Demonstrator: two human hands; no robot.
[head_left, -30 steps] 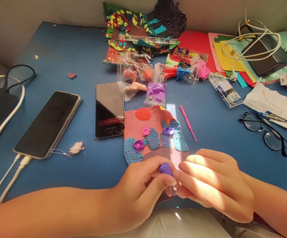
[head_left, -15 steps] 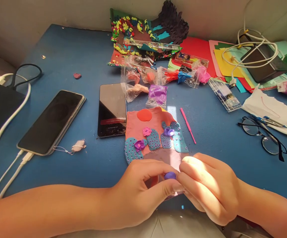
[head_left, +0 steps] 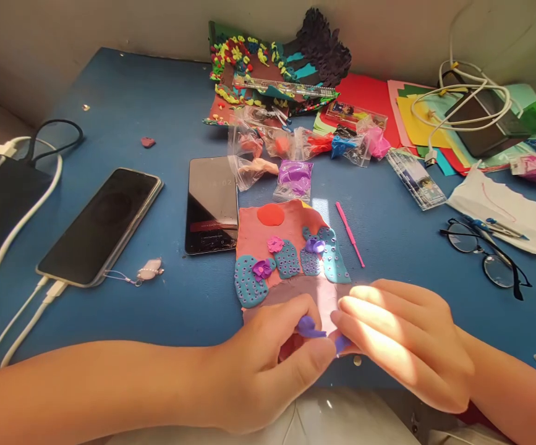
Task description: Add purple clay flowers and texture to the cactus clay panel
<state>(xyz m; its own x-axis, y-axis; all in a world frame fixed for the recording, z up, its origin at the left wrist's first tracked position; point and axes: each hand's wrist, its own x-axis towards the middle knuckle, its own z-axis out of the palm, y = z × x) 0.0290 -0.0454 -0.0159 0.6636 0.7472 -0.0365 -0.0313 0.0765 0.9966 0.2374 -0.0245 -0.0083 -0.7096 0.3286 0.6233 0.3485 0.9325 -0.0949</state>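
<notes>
My left hand (head_left: pixel 286 364) pinches a lump of purple clay (head_left: pixel 309 327) between thumb and curled forefinger. Close on its right, my right hand (head_left: pixel 397 340) holds a smaller purple clay piece (head_left: pixel 342 343) at its fingertips, its thumb mostly hidden. A narrow gap parts the two pieces. Both hands are over the near edge of a clay picture (head_left: pixel 268 232), which has a pink sky, a red-orange disc, teal dotted cactus shapes and pink and purple flowers. The picture's lower part is partly covered by my hands. A pink modelling tool (head_left: pixel 350 235) lies to its right.
A tablet (head_left: pixel 212 204) touches the picture's left side, and a phone (head_left: pixel 101 225) on cables lies further left. Bagged clay (head_left: pixel 294 179) sits behind. Eyeglasses (head_left: pixel 499 269) and a compass (head_left: pixel 499 227) are at right; a decorated clay piece (head_left: pixel 249 68) stands at the back.
The purple clay, one lump between my hands before, now shows as two separate pieces. My right hand has shifted slightly right and its fingers have straightened.
</notes>
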